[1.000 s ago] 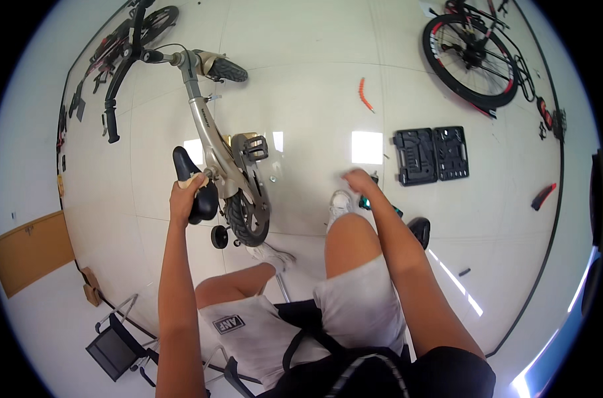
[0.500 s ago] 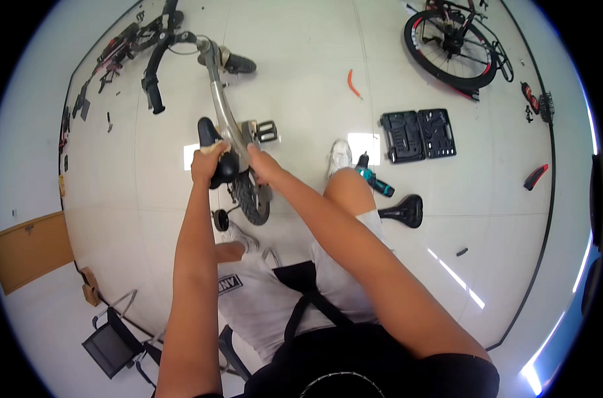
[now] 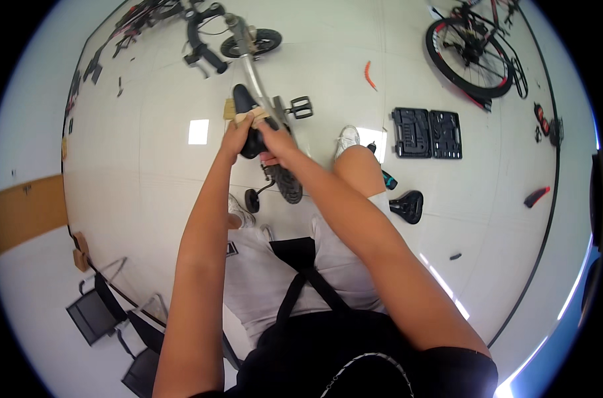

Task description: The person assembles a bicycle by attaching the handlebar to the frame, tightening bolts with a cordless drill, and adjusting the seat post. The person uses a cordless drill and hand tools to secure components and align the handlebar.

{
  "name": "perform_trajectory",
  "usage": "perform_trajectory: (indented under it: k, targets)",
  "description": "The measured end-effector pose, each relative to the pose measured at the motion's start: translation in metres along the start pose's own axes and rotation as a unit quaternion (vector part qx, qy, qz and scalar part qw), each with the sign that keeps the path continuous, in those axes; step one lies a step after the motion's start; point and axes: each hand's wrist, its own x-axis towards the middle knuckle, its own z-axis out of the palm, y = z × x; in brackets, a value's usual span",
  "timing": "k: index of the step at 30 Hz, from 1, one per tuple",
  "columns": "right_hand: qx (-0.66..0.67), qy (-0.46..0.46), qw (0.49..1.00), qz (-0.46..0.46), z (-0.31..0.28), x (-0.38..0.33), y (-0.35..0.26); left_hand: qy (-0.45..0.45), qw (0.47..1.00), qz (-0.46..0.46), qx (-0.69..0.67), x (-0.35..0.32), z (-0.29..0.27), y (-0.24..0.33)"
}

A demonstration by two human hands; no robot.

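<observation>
A small bicycle with a grey frame (image 3: 251, 71) stands before me. Across its black saddle (image 3: 244, 97) lies a tan cloth (image 3: 254, 117). My left hand (image 3: 236, 138) is closed on the cloth at the saddle's left side. On the right side, my right hand (image 3: 278, 141) has its thumb against the cloth and its fingers curled around the saddle's edge, partly hidden. Below the saddle are the rear tyre (image 3: 288, 184) and a small training wheel (image 3: 252, 200). A black pedal (image 3: 301, 107) juts out to the right, and the handlebar (image 3: 205, 50) is at the far end.
An open black tool case (image 3: 413, 132) lies to the right. Near my right leg are a teal cordless drill (image 3: 389, 179) and a loose black saddle (image 3: 407, 207). Another bicycle's wheel (image 3: 470, 56) is at the far right. Black chairs (image 3: 96, 312) stand at lower left.
My right hand has moved from the bicycle frame to the saddle and cloth. The whole view has shifted, so the bicycle now appears farther right and higher.
</observation>
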Motion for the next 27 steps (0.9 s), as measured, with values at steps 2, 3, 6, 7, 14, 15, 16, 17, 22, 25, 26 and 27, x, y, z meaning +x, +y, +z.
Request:
perform_trajectory:
  k: [2, 3, 6, 7, 14, 15, 16, 17, 22, 25, 26, 27]
  targets:
    - [-0.184, 0.022, 0.983, -0.002, -0.042, 0.008, -0.010, -0.119, 0.977, -0.104, -0.146, -0.042, 0.020, 0.037]
    - [-0.277, 0.132, 0.950, -0.065, -0.034, 0.015, -0.013, -0.108, 0.981, -0.075, -0.141, -0.054, 0.012, 0.032]
    - [-0.431, 0.244, 0.846, -0.196, -0.001, -0.012, -0.031, -0.150, 0.978, -0.036, -0.140, -0.088, -0.012, 0.007]
    - [-0.472, 0.271, 0.820, -0.181, -0.006, -0.002, -0.029, -0.137, 0.986, -0.026, -0.093, -0.106, -0.015, 0.009]
    - [-0.514, 0.285, 0.795, -0.153, -0.049, 0.001, -0.039, 0.225, 0.973, 0.012, 0.045, -0.311, -0.121, -0.068]
    - [-0.510, 0.272, 0.802, -0.152, -0.044, -0.001, -0.039, 0.270, 0.955, -0.025, 0.120, -0.346, -0.136, -0.114]
    - [-0.507, 0.261, 0.807, -0.150, -0.043, -0.001, -0.041, 0.275, 0.940, -0.065, 0.193, -0.381, -0.137, -0.153]
    - [-0.503, 0.271, 0.809, -0.138, -0.042, 0.003, -0.043, 0.274, 0.918, -0.106, 0.265, -0.408, -0.137, -0.184]
    - [-0.522, 0.241, 0.807, -0.133, -0.047, 0.013, -0.047, 0.161, 0.924, -0.320, -0.137, -0.457, -0.133, -0.252]
    - [-0.559, 0.244, 0.782, -0.125, -0.050, 0.010, -0.054, 0.192, 0.927, -0.275, -0.169, -0.465, -0.127, -0.145]
    - [-0.582, 0.229, 0.772, -0.115, -0.043, 0.009, -0.059, 0.219, 0.934, -0.270, -0.079, -0.473, -0.114, -0.129]
    - [-0.604, 0.215, 0.760, -0.105, -0.040, 0.010, -0.063, 0.242, 0.934, -0.262, 0.010, -0.479, -0.097, -0.114]
